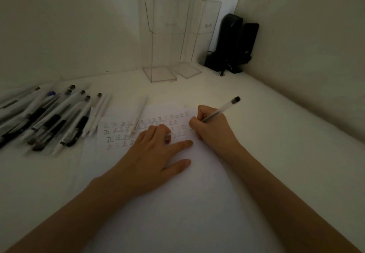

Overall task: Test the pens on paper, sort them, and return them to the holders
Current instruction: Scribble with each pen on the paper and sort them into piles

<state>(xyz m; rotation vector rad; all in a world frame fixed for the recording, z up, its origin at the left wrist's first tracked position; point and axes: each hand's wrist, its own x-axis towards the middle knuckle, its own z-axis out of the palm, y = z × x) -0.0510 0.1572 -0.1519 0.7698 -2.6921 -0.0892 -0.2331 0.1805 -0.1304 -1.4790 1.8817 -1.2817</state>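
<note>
White paper (158,203) lies on a pale desk (276,134) in dim light. We see the right hand (213,126) as the working grip. Its fingers pinch a clear pen (221,110) near the tip. The point touches the sheet just below and left of the grip, and the dark-capped end slants up and away to its right.

Just left of the grip, the left hand (152,154) lies flat on the sheet with fingers straight and spread, pressing the paper. A small clear piece (168,136) shows by its fingertips, too blurred for us to name.

Left of the grip, beyond the flat hand, rows of small written marks (126,130) cross the top of the sheet. A single white pen (138,114) lies slanted over them. Well to the left of the grip, off the paper, a loose pile of pens (49,118) rests on the desk.

Far beyond the grip, against the wall, two clear holders (160,41) stand upright side by side. Black devices (233,43) sit in the corner to their right.
</note>
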